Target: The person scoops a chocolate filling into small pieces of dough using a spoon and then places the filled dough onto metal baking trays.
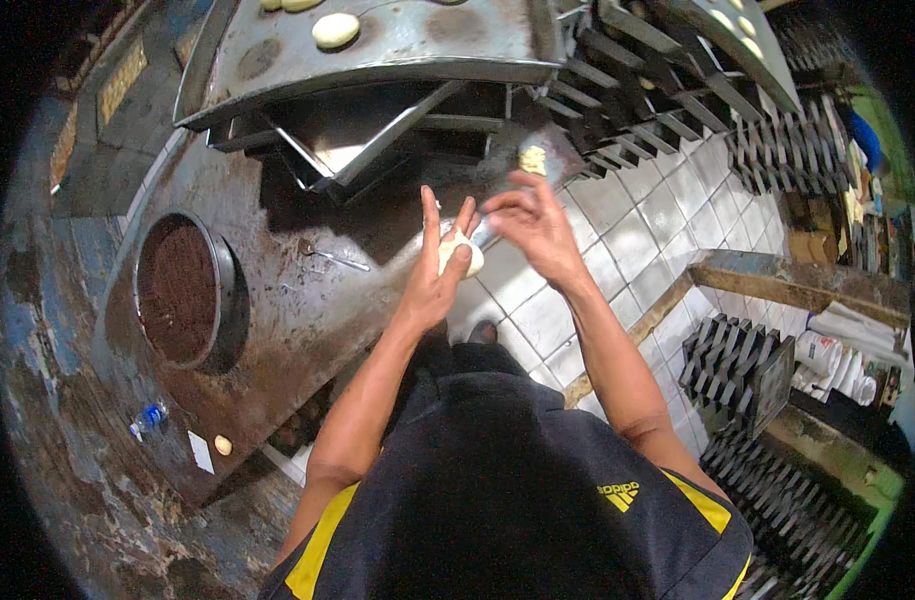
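Note:
A pale, smooth dough ball (462, 260) rests in my left hand (432, 275), with the thumb across it and some fingers stretched upward. A small white bit clings near one fingertip. My right hand (539, 228) is just to the right, its fingers apart and slightly smeared by motion, with nothing seen in them. Beyond my hands, a small heap of pale dough pieces (532, 160) sits at the table's far right corner. On the left, a round metal bowl (220, 300) holds dark brown, crumbly filling (177, 290). A spoon (335, 258) lies between the bowl and my hands.
A raised metal tray (437, 40) with pale dough rounds (335, 31) stands ahead over stacked trays. The worn tabletop (287, 310) carries a plastic bottle (149, 420), white card (200, 452) and small dough ball (223, 445). Metal racks (787, 150) line the right, above white floor tiles (617, 250).

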`<state>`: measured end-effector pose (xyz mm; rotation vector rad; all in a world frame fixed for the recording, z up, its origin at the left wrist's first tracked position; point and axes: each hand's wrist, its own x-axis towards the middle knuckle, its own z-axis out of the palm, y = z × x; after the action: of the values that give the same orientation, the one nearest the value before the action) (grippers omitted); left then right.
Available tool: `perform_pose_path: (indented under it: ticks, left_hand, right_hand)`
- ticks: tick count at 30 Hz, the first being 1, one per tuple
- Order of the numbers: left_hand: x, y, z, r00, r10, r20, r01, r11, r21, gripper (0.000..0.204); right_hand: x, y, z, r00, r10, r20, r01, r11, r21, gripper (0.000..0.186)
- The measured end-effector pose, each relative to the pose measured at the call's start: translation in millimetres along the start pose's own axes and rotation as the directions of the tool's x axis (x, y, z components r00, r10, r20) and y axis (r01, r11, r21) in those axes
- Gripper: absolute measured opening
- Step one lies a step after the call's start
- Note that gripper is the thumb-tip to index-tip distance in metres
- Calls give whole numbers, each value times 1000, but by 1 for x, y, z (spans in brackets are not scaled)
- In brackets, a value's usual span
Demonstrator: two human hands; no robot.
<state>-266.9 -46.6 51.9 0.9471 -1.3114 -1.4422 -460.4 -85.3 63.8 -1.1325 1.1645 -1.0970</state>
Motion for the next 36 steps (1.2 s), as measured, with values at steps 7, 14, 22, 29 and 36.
perform_pose_path:
  ticks: [7, 14, 22, 29, 36]
  left_hand:
    - [-14, 40, 35, 937, -321, 140, 249, 892, 379, 58]
    - [-40, 80, 86, 979, -174, 109, 203, 891, -405, 77]
    - [9, 114, 36, 988, 141, -65, -149, 979, -143, 63]
    - [47, 142, -69, 903, 318, -290, -360, 927, -104, 72]
    - [31, 144, -190, 837, 235, -494, -138, 965, 225, 37]
  right_hand:
    - [-55, -84, -20, 903, -225, 365, 343, 890, -299, 27]
    - [-120, -61, 13, 584, -810, 52, 735, 500, -458, 60]
    - [-67, -106, 60, 981, -6, 192, -75, 908, 412, 31]
    - [176, -217, 31, 968, -171, 185, 197, 971, -135, 35]
    - [439, -182, 12, 880, -447, 160, 239, 127, -963, 54]
